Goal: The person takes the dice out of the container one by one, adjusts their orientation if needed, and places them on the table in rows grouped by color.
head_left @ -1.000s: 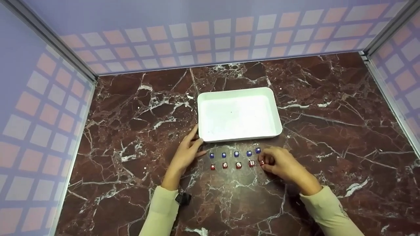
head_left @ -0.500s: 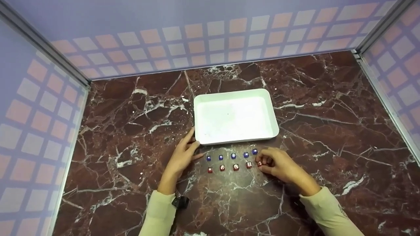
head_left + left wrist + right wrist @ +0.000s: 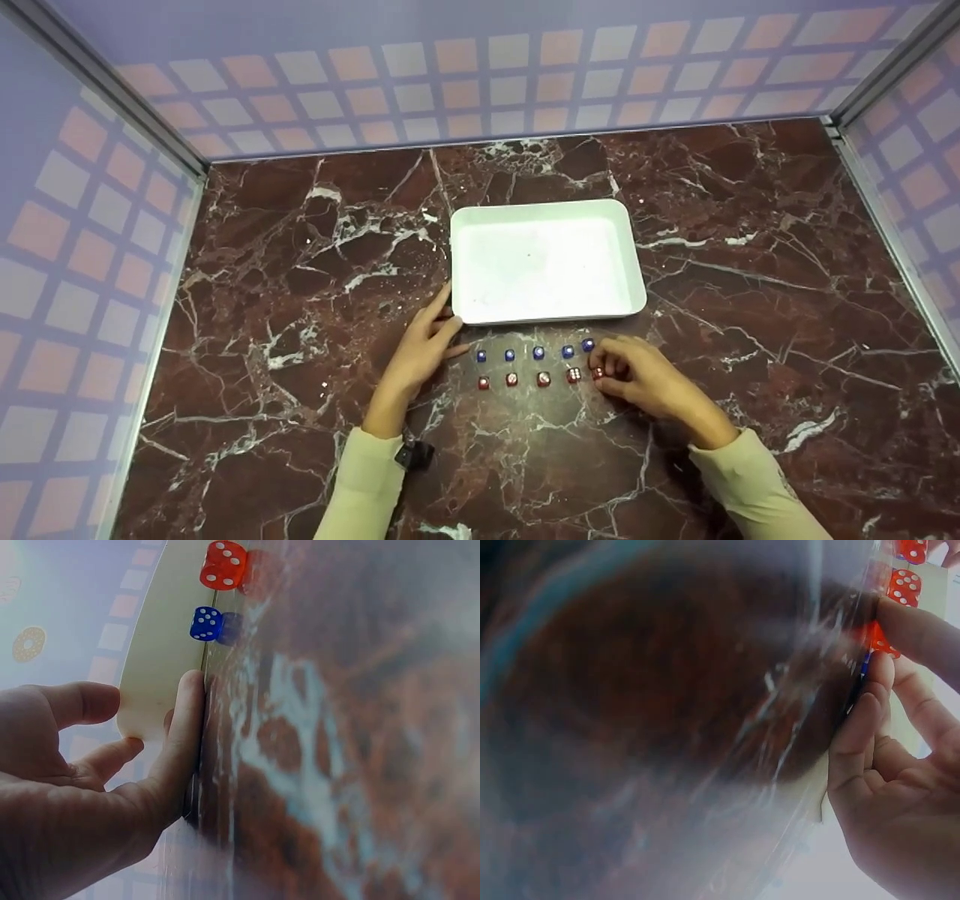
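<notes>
At the right end of the near row, my right hand (image 3: 637,375) pinches a red die (image 3: 598,373) between thumb and fingertips. That red die (image 3: 883,641) shows between the fingers in the right wrist view, partly covered by them. My left hand (image 3: 420,349) has its fingers extended at the near left corner of a white tray (image 3: 551,314). In the left wrist view its fingertips meet the tray's wall (image 3: 154,652), and one finger lies along the tabletop. Several blue dice (image 3: 538,352) form a row along the tray, with several red dice (image 3: 544,379) in a row nearer me.
Dark red marbled tabletop (image 3: 300,420) lies under everything. A wall with pale and pink squares (image 3: 420,97) stands behind, with side walls (image 3: 67,300) at left and right. A black band (image 3: 415,454) is on the left wrist.
The head view shifts slightly. Both hands keep their places, the right one still at the same red die; the rows and the tray stay as they were.
</notes>
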`<state>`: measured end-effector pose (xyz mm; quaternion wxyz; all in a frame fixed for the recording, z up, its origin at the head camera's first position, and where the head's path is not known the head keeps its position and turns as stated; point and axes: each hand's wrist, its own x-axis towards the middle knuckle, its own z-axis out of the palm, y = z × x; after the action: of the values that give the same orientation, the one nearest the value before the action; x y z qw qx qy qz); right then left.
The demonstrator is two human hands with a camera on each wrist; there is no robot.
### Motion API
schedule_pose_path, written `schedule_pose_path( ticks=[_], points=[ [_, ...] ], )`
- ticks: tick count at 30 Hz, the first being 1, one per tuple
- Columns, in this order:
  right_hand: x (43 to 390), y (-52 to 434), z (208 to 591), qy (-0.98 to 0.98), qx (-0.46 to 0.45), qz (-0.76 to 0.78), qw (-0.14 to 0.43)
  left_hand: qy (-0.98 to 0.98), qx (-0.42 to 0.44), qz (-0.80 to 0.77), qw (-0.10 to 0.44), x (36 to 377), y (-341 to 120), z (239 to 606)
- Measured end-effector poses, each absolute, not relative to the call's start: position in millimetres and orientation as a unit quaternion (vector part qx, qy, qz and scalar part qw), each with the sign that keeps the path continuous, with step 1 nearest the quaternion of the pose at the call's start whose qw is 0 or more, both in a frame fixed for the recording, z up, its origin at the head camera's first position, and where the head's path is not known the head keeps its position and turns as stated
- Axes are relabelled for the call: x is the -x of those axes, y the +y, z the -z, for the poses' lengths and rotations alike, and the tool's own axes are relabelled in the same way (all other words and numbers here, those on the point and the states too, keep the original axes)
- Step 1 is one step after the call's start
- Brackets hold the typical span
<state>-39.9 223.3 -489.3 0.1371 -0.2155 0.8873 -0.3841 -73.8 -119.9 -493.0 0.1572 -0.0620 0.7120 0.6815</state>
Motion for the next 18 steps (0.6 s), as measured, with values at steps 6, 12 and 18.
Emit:
schedule_pose_path(
  ticks=[6,12,18],
  points=[
    [40.5,224.1,488.0,0.889,0.215,0.38,0.137,0.712,0.067,-0.681,0.159,75.5,-116.8,492.1],
    [41.7,225.8,491.0,0.883,0.223,0.39,0.134,0.712,0.077,-0.68,0.156,77.2,-114.3,495.2],
    [42.9,242.2,492.1,0.832,0.226,0.469,0.191,0.714,0.077,-0.674,0.172,76.6,-111.0,503.0]
  ],
)
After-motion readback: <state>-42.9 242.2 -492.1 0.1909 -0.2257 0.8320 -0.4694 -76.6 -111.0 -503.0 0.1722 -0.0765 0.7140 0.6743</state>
